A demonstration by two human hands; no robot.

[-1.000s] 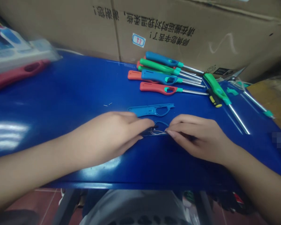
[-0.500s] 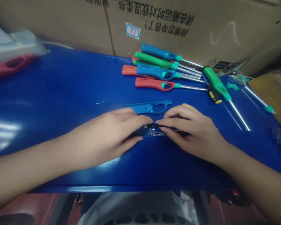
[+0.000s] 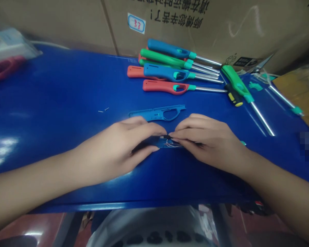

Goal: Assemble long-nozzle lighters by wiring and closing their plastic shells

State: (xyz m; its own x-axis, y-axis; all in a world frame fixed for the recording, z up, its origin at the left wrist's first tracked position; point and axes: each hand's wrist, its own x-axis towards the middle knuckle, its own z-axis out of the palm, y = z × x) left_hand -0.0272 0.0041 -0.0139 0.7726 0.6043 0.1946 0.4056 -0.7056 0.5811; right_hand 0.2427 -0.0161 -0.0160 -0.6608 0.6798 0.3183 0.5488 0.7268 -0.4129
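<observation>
Low over the blue table, my left hand is closed around the left part of a blue lighter handle half, thumb below and fingers above. Thin wires and a small black part show inside that half. My right hand pinches at the black part with thumb and fingertips; the right end of the handle is hidden beneath this hand. Just beyond the fingers lies the matching blue handle half, its hollow side up. Two small screws rest to its left.
Several long-nosed lighters are piled against a cardboard box. To their right lie a green lighter, a black and yellow screwdriver handle, scissors and a metal tube. A red handle sits far left.
The view has shifted slightly, so the table items appear a little higher and further left. My right fingertips have moved slightly at the black part; both hands keep their hold.
</observation>
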